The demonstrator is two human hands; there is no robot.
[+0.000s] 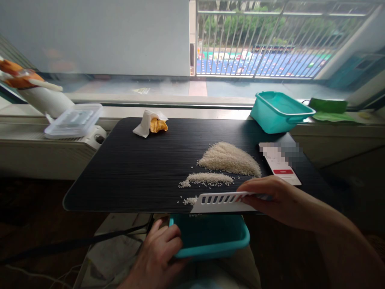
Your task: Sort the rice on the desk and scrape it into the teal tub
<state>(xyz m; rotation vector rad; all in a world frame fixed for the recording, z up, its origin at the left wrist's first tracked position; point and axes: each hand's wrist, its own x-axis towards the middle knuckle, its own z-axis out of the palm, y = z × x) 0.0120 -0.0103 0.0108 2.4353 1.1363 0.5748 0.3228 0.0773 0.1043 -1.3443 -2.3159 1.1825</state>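
My right hand (272,198) grips a white slotted plastic scraper (222,204) that stands on edge along the front of the dark table (126,172). Some rice grains (190,200) lie by the scraper's left end, and a few are at the table's edge. Behind it are a thin row of rice (210,178) and a larger rice pile (228,157). Below the table edge, my left hand (164,249) is closed on the left rim of a teal plastic basin (210,253). The basin's far side is hidden under the tabletop.
A phone (281,164) lies right of the pile. Another teal basin (279,114) stands at the back right corner. Crumpled white tissue with an orange-yellow piece (158,125) sits at the back left. A clear plastic box (75,120) rests on the radiator, and a strap (90,239) crosses lower left.
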